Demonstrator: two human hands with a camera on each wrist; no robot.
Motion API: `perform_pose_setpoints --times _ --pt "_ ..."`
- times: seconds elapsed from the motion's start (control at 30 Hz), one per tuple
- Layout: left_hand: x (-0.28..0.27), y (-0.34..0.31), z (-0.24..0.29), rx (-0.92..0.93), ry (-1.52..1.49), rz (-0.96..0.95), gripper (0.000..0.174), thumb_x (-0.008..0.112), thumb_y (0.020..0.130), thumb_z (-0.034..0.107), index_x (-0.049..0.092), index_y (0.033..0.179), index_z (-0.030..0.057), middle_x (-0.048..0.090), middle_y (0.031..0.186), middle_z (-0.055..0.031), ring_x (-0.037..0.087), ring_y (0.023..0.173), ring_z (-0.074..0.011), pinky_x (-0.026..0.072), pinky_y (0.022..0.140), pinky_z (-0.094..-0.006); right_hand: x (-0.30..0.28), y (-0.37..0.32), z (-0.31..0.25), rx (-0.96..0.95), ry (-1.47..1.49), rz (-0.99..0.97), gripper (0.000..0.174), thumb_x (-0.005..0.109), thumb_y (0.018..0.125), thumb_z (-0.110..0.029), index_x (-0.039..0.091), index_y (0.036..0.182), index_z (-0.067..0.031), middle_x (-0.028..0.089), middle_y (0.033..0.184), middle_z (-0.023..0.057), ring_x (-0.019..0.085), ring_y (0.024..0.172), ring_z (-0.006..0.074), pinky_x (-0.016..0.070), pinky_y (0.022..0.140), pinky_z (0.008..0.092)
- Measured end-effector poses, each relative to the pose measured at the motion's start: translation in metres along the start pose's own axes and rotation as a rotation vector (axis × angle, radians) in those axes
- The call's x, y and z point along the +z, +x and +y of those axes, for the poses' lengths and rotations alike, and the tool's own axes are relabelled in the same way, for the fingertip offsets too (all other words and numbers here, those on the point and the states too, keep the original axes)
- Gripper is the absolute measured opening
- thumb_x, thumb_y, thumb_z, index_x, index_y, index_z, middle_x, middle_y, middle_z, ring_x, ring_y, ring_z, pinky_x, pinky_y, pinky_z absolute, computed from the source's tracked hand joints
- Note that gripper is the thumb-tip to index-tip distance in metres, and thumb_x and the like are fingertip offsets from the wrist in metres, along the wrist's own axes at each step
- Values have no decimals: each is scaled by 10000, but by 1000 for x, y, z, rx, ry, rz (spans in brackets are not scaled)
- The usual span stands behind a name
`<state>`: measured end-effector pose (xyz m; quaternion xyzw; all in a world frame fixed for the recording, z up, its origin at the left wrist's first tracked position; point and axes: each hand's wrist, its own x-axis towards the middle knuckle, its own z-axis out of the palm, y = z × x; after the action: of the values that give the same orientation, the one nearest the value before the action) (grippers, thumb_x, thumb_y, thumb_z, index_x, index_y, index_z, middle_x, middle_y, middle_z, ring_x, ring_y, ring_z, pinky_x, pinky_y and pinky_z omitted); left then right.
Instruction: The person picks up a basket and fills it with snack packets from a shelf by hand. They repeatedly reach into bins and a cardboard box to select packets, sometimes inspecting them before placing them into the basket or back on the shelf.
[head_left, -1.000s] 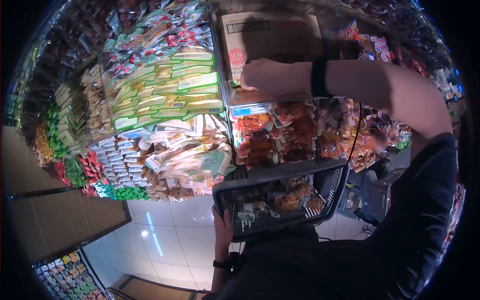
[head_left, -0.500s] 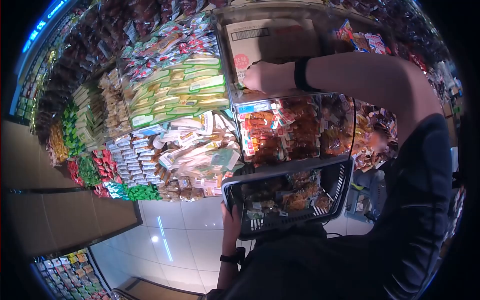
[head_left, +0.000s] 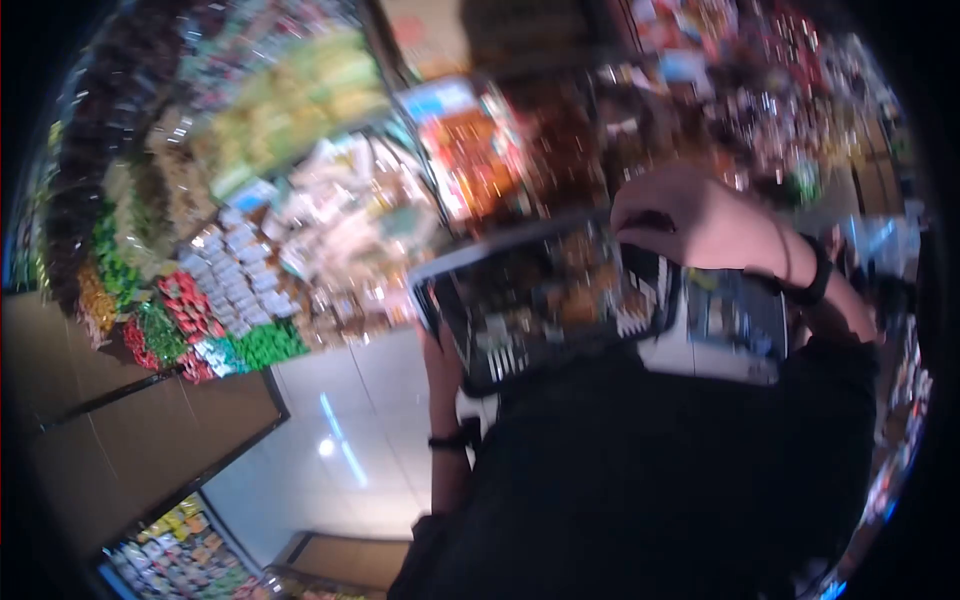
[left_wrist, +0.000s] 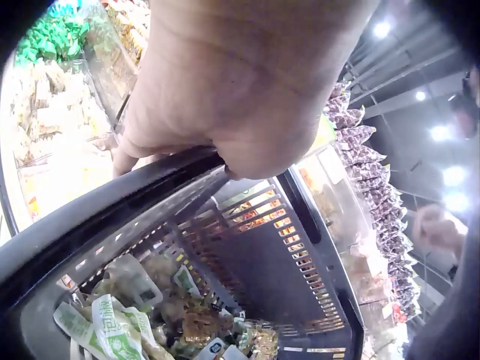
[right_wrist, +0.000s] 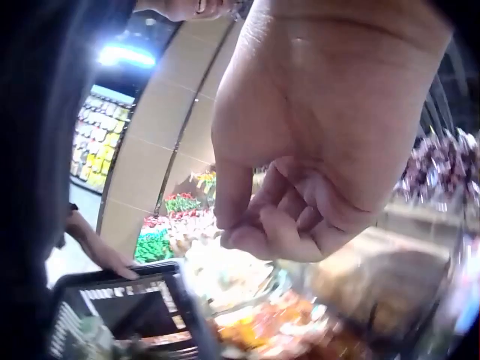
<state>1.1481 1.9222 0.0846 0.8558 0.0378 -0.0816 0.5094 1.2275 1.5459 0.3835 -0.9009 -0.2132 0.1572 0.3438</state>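
Observation:
A dark plastic shopping basket (head_left: 500, 244) hangs in front of the person's dark clothing, with several clear-wrapped snack packs (left_wrist: 124, 330) inside. My left hand (left_wrist: 232, 112) grips its rim (left_wrist: 97, 204), the fingers going over the edge. In the head view that left hand (head_left: 436, 350) is at the basket's left end. My right hand (head_left: 690, 215) is above the basket's right end. Seen from the right wrist, this hand (right_wrist: 315, 142) has loosely curled fingers with nothing visible between them, and the basket (right_wrist: 176, 281) lies below and to the left.
Bins of packaged snacks (head_left: 350, 200) fill the display ahead. A cardboard box (head_left: 430, 35) sits in a bin at the top. Brown panels (head_left: 160, 440) and a shiny tiled floor (head_left: 350, 400) lie to the left. A grey case-like object (head_left: 735, 320) is beyond the basket's right end.
My right hand has come away from the cardboard box, moving down and right to above the basket's right end. The head view has shifted and blurred. My left hand stays on the basket.

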Motion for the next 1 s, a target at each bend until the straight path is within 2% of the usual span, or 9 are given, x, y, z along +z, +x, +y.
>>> perform_pose_setpoints --times 0.07,0.23,0.33,0.47,0.6,0.7,0.8,0.9,1.0 --pt "-2 2 13 -106 -63 -39 590 462 1069 245 239 1532 -43 527 1320 -235 521 1191 -296 391 1046 -383 79 -49 44 132 15 -75 87 668 859 -81 635 835 -4 616 712 167 634 709 367 488 677 452" --pt "-3 8 4 -60 -120 -79 545 462 1060 179 247 1500 -60 502 1337 -248 544 1199 -297 411 1034 -379 268 -122 166 419 -289 82 459 679 767 -16 551 1203 44 581 1207 208 567 1129 384 519 928 466" --pt "-4 4 12 -40 -108 -73 512 451 1068 189 263 1487 -38 520 1289 -210 559 1133 -259 442 983 -365 292 -102 171 458 -153 363 523 679 754 2 514 1251 14 556 1243 222 560 1146 416 505 953 471" --pt "-4 7 -5 15 -116 -61 526 471 1076 264 287 1472 -29 538 1233 -180 555 1091 -238 433 978 -364 302 -72 200 514 -131 396 552 677 775 -21 507 1299 -22 546 1273 231 532 1211 418 496 972 465" --pt "-5 -4 5 -52 -108 -56 536 472 1077 318 332 1451 -39 534 1293 -227 548 1138 -299 413 1017 -381 294 -77 218 494 -142 181 615 671 831 -56 474 1412 -88 504 1394 223 412 1356 449 381 1101 529" --pt "-4 -6 -9 23 -82 -53 524 493 1072 290 338 1444 -45 526 1298 -248 538 1147 -316 406 1024 -388 284 -80 225 460 -294 214 578 666 839 -50 500 1390 -101 509 1391 220 400 1369 427 373 1107 522" --pt "-11 -19 -12 73 -41 -104 578 594 1016 222 338 1459 -47 483 1387 -276 484 1264 -363 366 1088 -419 278 -80 233 239 -425 294 406 719 791 -102 597 1176 -68 604 1176 202 562 1169 382 423 1007 518" --pt "-15 -40 10 117 130 56 616 638 983 205 342 1465 -39 492 1382 -268 476 1291 -355 355 1111 -431 254 -86 223 249 -211 265 236 714 812 -115 563 980 -45 657 894 143 639 890 393 499 801 457" --pt "-29 -52 47 207 272 137 629 671 960 190 360 1462 -24 491 1376 -253 487 1285 -345 351 1120 -426 211 -86 169 323 -90 325 174 682 818 -78 555 930 -39 641 812 196 620 801 437 509 680 450"
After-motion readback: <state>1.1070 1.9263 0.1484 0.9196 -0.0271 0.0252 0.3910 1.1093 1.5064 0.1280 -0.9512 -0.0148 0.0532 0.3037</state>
